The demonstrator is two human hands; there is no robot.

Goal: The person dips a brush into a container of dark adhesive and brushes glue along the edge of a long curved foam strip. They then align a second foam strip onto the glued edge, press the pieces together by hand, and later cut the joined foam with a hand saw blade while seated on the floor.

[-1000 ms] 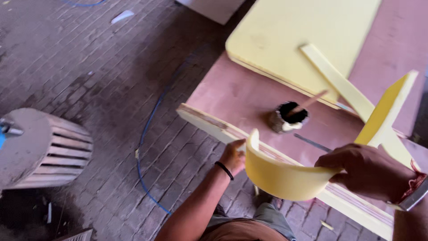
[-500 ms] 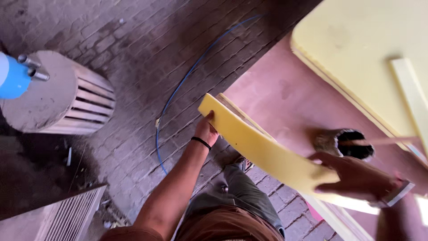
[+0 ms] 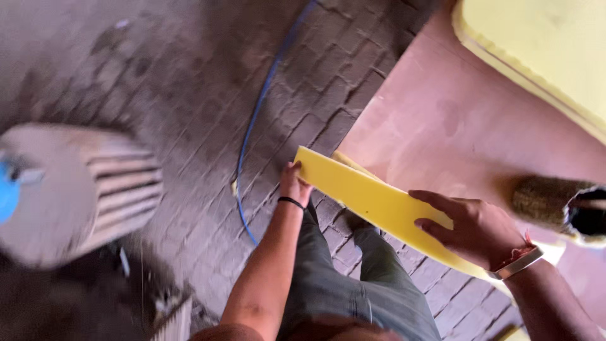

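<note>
One head-worn camera looks steeply down from close above. It faces the brick floor point(image 3: 189, 126) and the desk point(image 3: 442, 126) edge.

Daylit and fairly bright at right, dimmer and shadowed toward lower left. Heavily motion-blurred throughout, worst at the left edge. Glare low on the right edge.

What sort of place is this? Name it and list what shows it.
Probably an outdoor or open workshop yard for woodwork or painting. The ground is brick paving with a blue hose lying across it, and the left hand and right hand hold a yellow board at a reddish worktable.
</note>
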